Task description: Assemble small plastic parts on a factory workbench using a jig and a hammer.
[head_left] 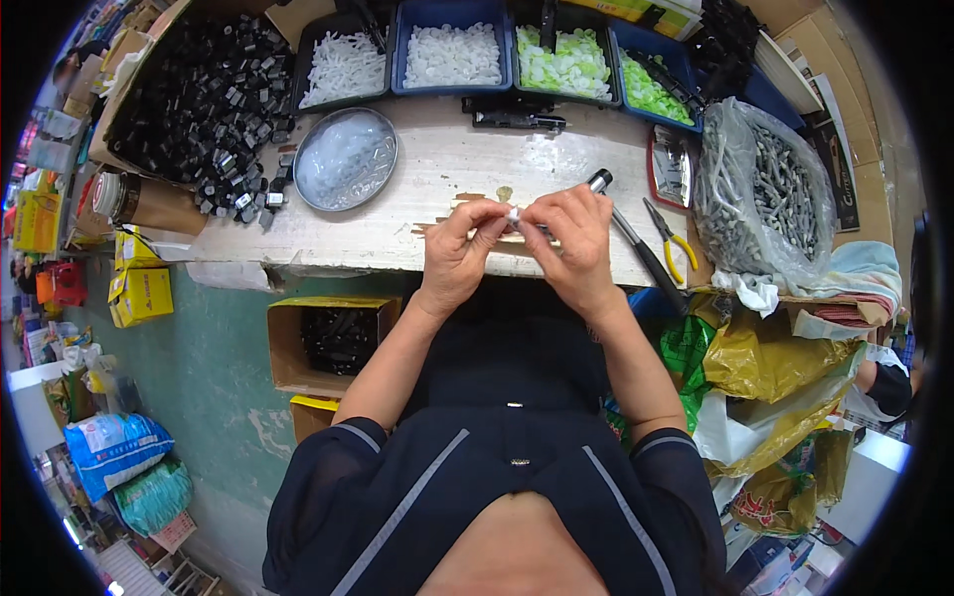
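Note:
My left hand [457,256] and my right hand [576,243] meet just above the near edge of the workbench [427,149]. Between their pinched fingertips is a small white plastic piece [514,216]; the fingers cover most of it, so its full shape is hidden. Both hands are closed on it. Right of my right hand lies a hammer [641,243] with a black grip, and beside that a pair of pliers [676,241] with yellow handles. A round metal dish [391,174] of whitish, translucent stuff sits to the left.
Black plastic parts [224,109] are heaped at the left. Along the back stand bins of white pieces [452,55] and green pieces [566,65]. A black device [517,121] lies before them. At the right is a plastic bag [765,189] of grey parts; below, a cardboard box [298,348].

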